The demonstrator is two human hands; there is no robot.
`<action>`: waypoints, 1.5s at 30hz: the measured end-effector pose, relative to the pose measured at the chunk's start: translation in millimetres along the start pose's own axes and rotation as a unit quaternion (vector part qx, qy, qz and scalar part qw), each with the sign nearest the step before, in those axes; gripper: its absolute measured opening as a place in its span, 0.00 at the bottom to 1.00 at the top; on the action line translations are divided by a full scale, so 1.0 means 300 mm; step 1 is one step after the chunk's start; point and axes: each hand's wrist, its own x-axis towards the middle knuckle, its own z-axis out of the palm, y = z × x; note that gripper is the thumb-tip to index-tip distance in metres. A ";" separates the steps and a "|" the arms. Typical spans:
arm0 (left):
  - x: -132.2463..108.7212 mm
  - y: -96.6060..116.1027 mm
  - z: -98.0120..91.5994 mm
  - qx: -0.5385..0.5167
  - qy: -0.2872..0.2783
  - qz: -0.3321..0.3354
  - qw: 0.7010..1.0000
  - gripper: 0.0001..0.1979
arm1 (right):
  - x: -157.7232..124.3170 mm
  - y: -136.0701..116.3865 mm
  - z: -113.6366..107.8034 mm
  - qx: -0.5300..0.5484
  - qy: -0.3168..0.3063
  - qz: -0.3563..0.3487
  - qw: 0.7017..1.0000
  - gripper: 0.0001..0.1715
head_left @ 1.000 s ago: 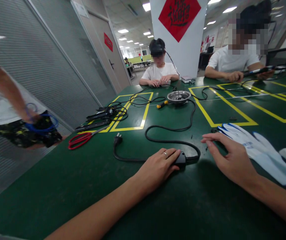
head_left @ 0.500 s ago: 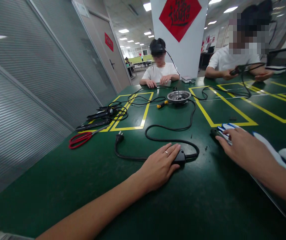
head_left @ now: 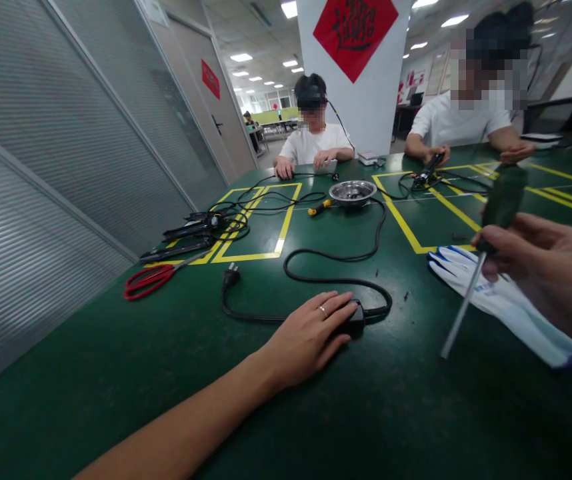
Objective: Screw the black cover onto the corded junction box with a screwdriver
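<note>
My left hand (head_left: 311,337) lies over a small black box (head_left: 357,320) on a power cord, fingers across its top and thumb along the near side. Most of the box is hidden under the palm. From it the cord (head_left: 253,319) runs left to a plug (head_left: 231,273), while the other end loops away toward the back. My right hand (head_left: 541,267) grips a screwdriver (head_left: 503,207) by its dark green handle, raised off the table with the shaft slanting down left. Beneath that hand lies a white work glove (head_left: 496,293) with blue edging.
Red-handled scissors (head_left: 149,281) and a heap of black parts and cables (head_left: 196,230) are at left. A metal bowl (head_left: 353,192) and a yellow-black tool (head_left: 319,208) stand farther back. Two people (head_left: 316,143) sit across the green table, one handling a black device (head_left: 426,175).
My right hand has lifted the screwdriver from the glove, its shaft now pointing down. The left hand stays on the black box. One person opposite has lowered a black device toward the table.
</note>
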 end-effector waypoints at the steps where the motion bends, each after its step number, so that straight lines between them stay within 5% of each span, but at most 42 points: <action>1: 0.000 -0.001 0.002 -0.006 0.003 -0.004 1.000 0.25 | -0.011 -0.025 0.006 0.057 0.042 -0.020 0.997 0.13; 4: -0.001 0.000 0.002 -0.022 0.013 -0.009 1.000 0.24 | -0.052 -0.051 0.046 0.094 0.184 -0.131 0.970 0.13; 6: -0.002 0.001 -0.001 -0.032 0.012 -0.010 0.999 0.23 | -0.074 -0.033 0.075 0.061 0.221 -0.189 0.955 0.14; 16: -0.005 -0.003 -0.012 -0.052 0.023 -0.018 0.998 0.21 | -0.119 0.067 0.143 0.109 0.120 -0.190 0.968 0.21; 31: -0.003 0.005 -0.012 -0.057 0.009 -0.022 0.998 0.23 | -0.134 0.014 0.140 0.103 0.194 -0.173 0.960 0.12; 45: -0.002 0.003 -0.005 -0.066 0.001 -0.028 0.997 0.22 | -0.144 -0.013 0.128 0.255 0.149 -0.131 0.947 0.15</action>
